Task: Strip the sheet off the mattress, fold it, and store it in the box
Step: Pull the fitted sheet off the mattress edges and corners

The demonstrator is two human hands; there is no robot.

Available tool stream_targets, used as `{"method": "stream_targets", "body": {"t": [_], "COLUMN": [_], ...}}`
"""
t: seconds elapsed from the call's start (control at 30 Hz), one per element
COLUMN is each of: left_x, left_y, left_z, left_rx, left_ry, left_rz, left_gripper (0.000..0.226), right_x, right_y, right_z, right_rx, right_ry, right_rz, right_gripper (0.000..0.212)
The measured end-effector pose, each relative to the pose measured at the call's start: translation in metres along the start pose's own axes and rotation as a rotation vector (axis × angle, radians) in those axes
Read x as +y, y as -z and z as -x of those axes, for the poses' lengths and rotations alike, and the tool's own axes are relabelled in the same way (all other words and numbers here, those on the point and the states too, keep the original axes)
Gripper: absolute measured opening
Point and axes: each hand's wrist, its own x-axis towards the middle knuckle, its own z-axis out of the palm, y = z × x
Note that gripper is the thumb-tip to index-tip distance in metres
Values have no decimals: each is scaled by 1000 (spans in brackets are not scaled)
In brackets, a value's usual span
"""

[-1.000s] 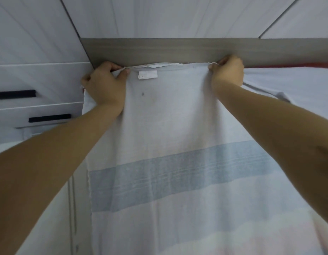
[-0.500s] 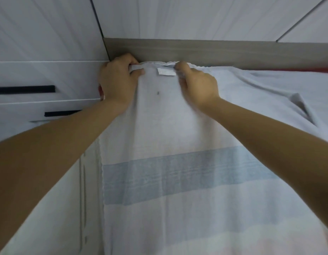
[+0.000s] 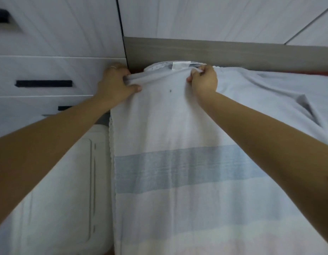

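A pale sheet (image 3: 177,126) with a blue band and a faint pink band covers the mattress, reaching up to the far corner. My left hand (image 3: 115,83) grips the sheet's corner edge at the left, thumb on top of the cloth. My right hand (image 3: 203,80) pinches the sheet's top hem just right of a white label (image 3: 179,65). Between my hands the hem is peeled back, and a bit of the patterned mattress corner (image 3: 157,68) shows under it. No box can be picked out with certainty.
A grey wooden headboard (image 3: 233,52) runs along the far side. White drawers with black handles (image 3: 43,83) stand at the left, close to the bed. A white plastic lidded container (image 3: 67,181) sits beside the mattress at lower left. A loose fold of sheet (image 3: 306,105) lies at the right.
My right hand slid left along the hem toward my left hand. The sheet's corner has lifted off the mattress, baring its patterned corner. The view shifted right.
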Motion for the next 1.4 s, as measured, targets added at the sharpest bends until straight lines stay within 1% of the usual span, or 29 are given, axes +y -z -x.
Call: {"method": "stream_targets", "body": {"t": [0.07, 0.13, 0.17, 0.2, 0.23, 0.27, 0.3, 0.37, 0.4, 0.43, 0.5, 0.6, 0.7, 0.8, 0.87, 0.97, 1.0, 1.07, 1.13, 1.17, 1.23, 1.27, 1.33, 1.4], "left_x": [1, 2, 1, 0, -3, -4, -7, -6, -6, -6, -8, -21, -28, -22, -18, -9, -7, -5, -10, -13, -17, -19, -21, -27], "left_y": [9, 13, 13, 11, 8, 5, 3, -5, -12, -21, -32, -38, -42, -51, -53, -53, -53, -50, -45, -42, -36, -33, -27, -24], "left_z": [-1, -1, -1, 1, 2, 3, 10, 34, 51, 74, 127, 184, 219, 244, 257, 268, 272, 272, 267, 264, 260, 260, 258, 256], "left_rx": [31, 128, 159, 180, 197, 232, 277, 313, 287, 239, 162, 167, 98, 56, 29, -38, -45, -48, -107, -151, -236, -270, -295, -250], "left_ry": [29, 36, 30, 26, 51, 97, 172, 346, 402, 427, 417, 454, 504, 556, 572, 564, 597, 694, 757, 758, 766, 771, 772, 732], "left_rz": [73, 102, 105, 116, 140, 189, 274, 542, 639, 669, 668, 638, 562, 570, 578, 670, 723, 872, 1015, 1053, 1075, 1063, 1048, 1035], "left_gripper": [27, 27, 28, 27, 25, 24, 24, 28, 30, 33, 40, 39, 33, 26, 27, 41, 41, 32, 23, 25, 28, 25, 21, 14], "right_x": [-2, -3, -4, -4, -4, -5, -2, 10, 20, 35, 64, 107, 146, 169, 177, 183, 185, 188, 188, 185, 177, 171, 161, 155], "right_y": [-2, -5, -7, -9, -10, -11, -13, -13, -12, -10, -4, 9, 26, 38, 41, 39, 36, 30, 22, 18, 9, 3, -7, -19], "right_z": [1, 1, 4, 7, 13, 19, 28, 56, 77, 101, 162, 247, 318, 373, 400, 429, 439, 454, 463, 465, 467, 470, 472, 475], "right_rx": [30, 79, 102, 110, 100, 62, -13, -181, -233, -260, -271, -325, -358, -309, -300, -311, -322, -310, -270, -233, -169, -165, -199, -212], "right_ry": [-2, -1, 7, 22, 48, 96, 171, 309, 352, 400, 508, 618, 634, 552, 482, 428, 419, 427, 462, 487, 534, 547, 553, 480], "right_rz": [-47, -83, -98, -107, -101, -83, -23, 215, 336, 422, 496, 617, 744, 749, 764, 808, 815, 842, 889, 892, 854, 833, 852, 930], "right_gripper": [12, 24, 24, 19, 11, 11, 22, 53, 63, 66, 66, 66, 67, 69, 70, 70, 71, 73, 74, 72, 63, 60, 57, 56]}}
